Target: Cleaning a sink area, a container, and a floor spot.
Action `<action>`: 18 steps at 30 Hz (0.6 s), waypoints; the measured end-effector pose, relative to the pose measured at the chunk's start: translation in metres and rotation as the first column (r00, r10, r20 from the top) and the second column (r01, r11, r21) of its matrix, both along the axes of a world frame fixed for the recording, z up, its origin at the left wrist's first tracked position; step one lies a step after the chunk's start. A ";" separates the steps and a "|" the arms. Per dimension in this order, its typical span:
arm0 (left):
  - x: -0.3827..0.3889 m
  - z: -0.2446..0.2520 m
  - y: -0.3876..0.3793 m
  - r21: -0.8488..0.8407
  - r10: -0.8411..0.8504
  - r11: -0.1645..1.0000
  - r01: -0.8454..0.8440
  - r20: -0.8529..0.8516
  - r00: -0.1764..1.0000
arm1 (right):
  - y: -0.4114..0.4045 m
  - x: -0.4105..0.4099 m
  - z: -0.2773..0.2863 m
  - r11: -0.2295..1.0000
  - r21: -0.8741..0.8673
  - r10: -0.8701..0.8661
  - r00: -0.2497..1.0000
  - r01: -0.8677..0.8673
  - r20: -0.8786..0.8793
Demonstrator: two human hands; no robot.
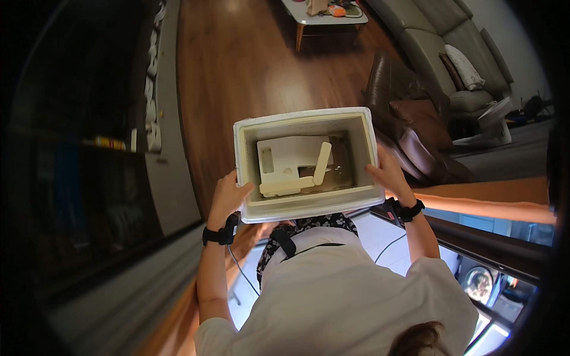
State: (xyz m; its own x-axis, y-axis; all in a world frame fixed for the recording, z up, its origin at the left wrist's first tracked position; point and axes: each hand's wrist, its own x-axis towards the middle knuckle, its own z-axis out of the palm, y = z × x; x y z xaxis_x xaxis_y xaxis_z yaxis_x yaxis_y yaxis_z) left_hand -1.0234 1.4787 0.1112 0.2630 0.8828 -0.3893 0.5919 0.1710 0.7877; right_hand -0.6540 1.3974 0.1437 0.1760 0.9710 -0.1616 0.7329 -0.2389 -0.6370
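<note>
Both hands hold an open white foam box (pixel 307 209) in front of my body. My left hand (pixel 231 193) grips its left end, with the thumb over the rim. At the right end, my right hand (pixel 387 171) holds the wall, thumb also on the rim. Inside lies a white plastic piece (pixel 294 153) with a rectangular recess. A cream-coloured jointed plastic arm (pixel 323 163) rests over it, bent at an angle. The bottom of the box looks dark and dirty, with small white bits at the right. The fingers under the box are hidden.
Wooden floor (pixel 222 66) stretches ahead. A low cabinet (pixel 171 191) runs along the left. A brown leather armchair (pixel 418 120) stands close on the right, with a grey-green sofa (pixel 427 44) behind it. A white-topped table (pixel 303 15) with items stands farther off. Orange curtains (pixel 490 196) hang beside me.
</note>
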 end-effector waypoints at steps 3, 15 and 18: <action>0.016 0.013 0.096 0.024 -0.061 0.998 0.060 0.012 0.998 | 0.068 0.005 0.000 0.992 -0.051 -0.114 0.993 0.112 -0.035; -0.006 -0.017 0.424 -0.048 -0.117 0.992 0.115 -0.036 0.992 | 0.382 -0.021 -0.022 0.989 -0.069 -0.129 0.990 0.133 0.061; -0.017 -0.018 0.496 -0.053 -0.117 0.992 0.115 -0.045 0.992 | 0.452 -0.035 -0.032 0.985 -0.090 -0.141 0.987 0.148 0.078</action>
